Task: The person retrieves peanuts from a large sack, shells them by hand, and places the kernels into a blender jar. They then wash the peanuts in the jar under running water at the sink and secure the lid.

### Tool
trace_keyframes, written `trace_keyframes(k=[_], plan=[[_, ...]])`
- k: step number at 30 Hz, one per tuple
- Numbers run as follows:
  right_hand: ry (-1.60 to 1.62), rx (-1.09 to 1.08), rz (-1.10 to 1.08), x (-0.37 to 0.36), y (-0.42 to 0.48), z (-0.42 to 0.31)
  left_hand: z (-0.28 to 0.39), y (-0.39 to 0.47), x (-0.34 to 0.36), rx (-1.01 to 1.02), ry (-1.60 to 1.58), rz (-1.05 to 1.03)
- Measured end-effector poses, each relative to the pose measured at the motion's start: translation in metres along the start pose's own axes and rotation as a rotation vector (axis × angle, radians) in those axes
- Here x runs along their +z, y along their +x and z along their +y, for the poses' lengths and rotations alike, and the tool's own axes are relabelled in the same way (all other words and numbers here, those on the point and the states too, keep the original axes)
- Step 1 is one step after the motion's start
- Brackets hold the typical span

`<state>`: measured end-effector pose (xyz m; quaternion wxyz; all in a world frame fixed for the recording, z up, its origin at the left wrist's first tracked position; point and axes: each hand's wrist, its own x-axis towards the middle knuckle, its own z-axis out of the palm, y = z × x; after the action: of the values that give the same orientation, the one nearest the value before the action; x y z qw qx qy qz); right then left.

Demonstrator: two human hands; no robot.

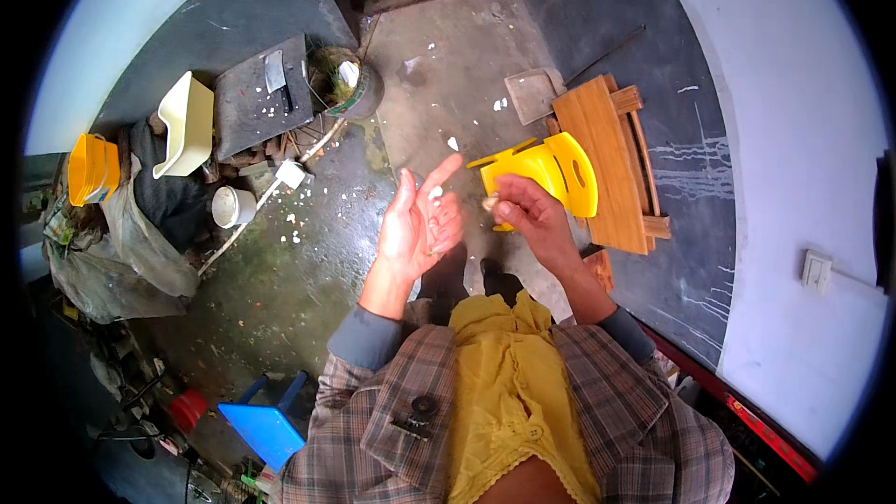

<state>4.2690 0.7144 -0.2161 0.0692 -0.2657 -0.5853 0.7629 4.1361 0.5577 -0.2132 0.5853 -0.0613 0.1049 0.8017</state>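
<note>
In the middle of the view my left hand (423, 224) is turned palm up, with the thumb and index finger stretched out. Its other fingers curl in around a small white piece (435, 193), too small to name surely. To its right, my right hand (535, 220) pinches a small pale piece (490, 203), blurred, between thumb and fingertips. The two hands are apart, held above the floor. Beneath and beyond the right hand stands a yellow plastic chair (577, 171).
A folded wooden table (602, 168) leans at the right wall beside a dustpan (533, 94). At left are a board (238, 94) bearing a cleaver (275, 71), a cream plastic bin (187, 129), a white bucket (234, 207) and a plant pot (364, 94). A blue stool (262, 430) stands lower left. White scraps litter the wet concrete floor (329, 224).
</note>
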Motion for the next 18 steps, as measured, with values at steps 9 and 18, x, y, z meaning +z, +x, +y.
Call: trace_keyframes(k=[9,18], plan=[[-0.215,-0.044,0.041,-0.012,0.02,0.0,0.014,0.023,0.03,0.089,-0.311,-0.044],[-0.589,-0.483,0.142,0.016,0.077,-0.027,0.044,0.06,0.025,0.064,-0.161,0.122]])
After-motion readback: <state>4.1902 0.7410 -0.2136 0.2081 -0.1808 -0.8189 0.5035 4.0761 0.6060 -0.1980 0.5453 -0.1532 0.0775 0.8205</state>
